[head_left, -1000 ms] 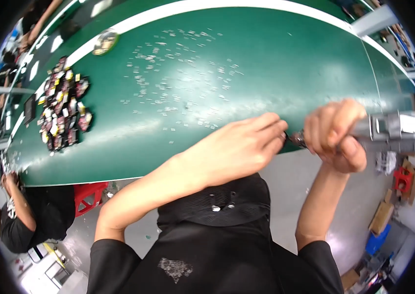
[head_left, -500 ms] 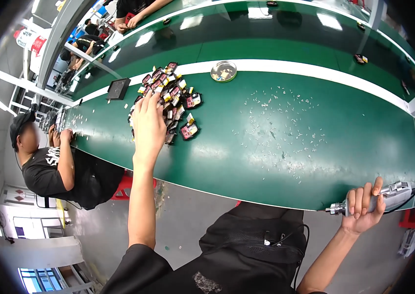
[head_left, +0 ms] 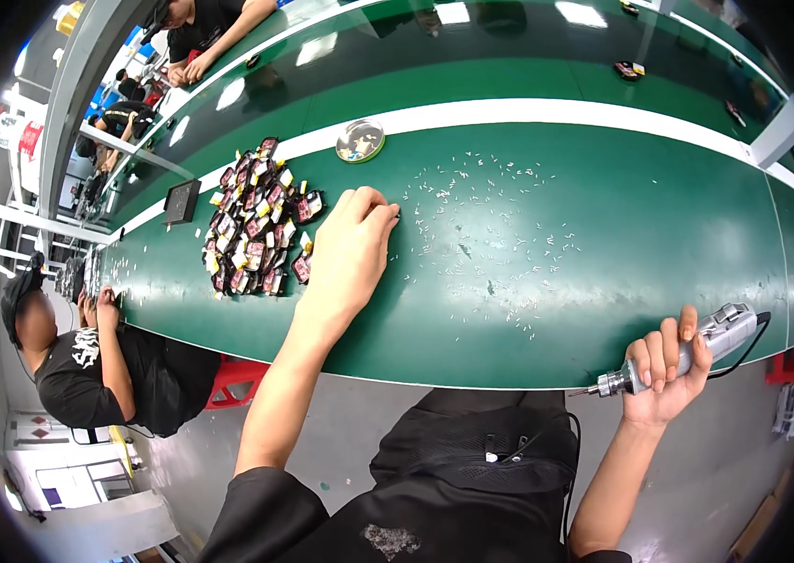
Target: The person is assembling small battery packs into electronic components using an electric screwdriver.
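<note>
My left hand [head_left: 352,251] is over the green bench, just right of a heap of small black parts [head_left: 251,220] with pinkish faces and yellow and white tabs. Its fingers are curled together with the tips pointing right; whatever may be between them is hidden. Two of the parts lie at the heap's right edge, close to my left wrist. At the bench's front edge on the right, my right hand [head_left: 667,361] wraps round a silver electric screwdriver [head_left: 725,328], its thin bit pointing left and a black cable trailing from its rear.
Many tiny pale slivers [head_left: 500,244] are scattered across the green bench [head_left: 659,225]. A round dish [head_left: 360,141] with small pieces and a black tray [head_left: 182,202] stand along the back. A co-worker [head_left: 87,361] sits at the left; another person [head_left: 214,38] works across the far line.
My left hand has come off the heap and moved right, its fingers now curled. The screwdriver in my right hand has shifted slightly left and up in view. The view has turned a little.
</note>
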`<state>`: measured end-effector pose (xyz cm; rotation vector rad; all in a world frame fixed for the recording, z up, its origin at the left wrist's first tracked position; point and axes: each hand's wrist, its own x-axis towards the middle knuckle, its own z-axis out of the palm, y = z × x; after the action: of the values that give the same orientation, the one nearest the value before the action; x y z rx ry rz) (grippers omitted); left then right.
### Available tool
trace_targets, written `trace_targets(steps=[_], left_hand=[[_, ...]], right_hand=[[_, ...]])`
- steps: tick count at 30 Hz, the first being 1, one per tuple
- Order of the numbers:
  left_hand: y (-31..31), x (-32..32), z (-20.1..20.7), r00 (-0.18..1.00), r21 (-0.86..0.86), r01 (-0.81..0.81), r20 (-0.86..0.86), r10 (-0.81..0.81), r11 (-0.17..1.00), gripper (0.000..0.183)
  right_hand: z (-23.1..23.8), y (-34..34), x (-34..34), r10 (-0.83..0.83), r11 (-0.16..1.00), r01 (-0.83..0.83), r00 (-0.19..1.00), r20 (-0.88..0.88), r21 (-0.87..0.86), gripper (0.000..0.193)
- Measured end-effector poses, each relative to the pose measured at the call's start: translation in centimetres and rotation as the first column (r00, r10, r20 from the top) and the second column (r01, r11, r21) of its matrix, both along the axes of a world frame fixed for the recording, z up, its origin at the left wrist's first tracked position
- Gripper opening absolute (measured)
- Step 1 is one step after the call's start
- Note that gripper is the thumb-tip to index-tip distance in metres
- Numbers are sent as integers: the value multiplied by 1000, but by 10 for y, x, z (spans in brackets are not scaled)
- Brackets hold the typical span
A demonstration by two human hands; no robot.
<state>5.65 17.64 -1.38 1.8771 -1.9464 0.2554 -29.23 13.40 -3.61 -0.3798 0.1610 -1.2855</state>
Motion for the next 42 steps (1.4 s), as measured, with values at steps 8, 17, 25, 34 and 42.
trace_targets(steps=[8, 17, 25, 34, 42], left_hand=[[-8, 8, -1, 962, 22, 114, 248, -116, 993, 11], [0, 6, -1, 996, -98, 78, -22, -81, 992, 13], [-6, 16, -4, 958, 11, 150, 247, -149, 989, 13], [31, -42, 13, 861, -107, 92, -491, -133, 990, 12], [68, -123, -6, 350, -82, 195, -925, -147, 977, 16]], right_hand=[[1, 3, -1, -40, 999, 40, 999, -9, 22, 13], [4, 3, 5, -42, 999, 42, 999, -7, 21, 13], [4, 7, 3, -64, 997, 65, 997, -30, 29, 13], [4, 4, 1, -47, 999, 47, 998, -33, -1, 12], [3, 6, 6, -43, 999, 44, 997, -58, 11, 14]])
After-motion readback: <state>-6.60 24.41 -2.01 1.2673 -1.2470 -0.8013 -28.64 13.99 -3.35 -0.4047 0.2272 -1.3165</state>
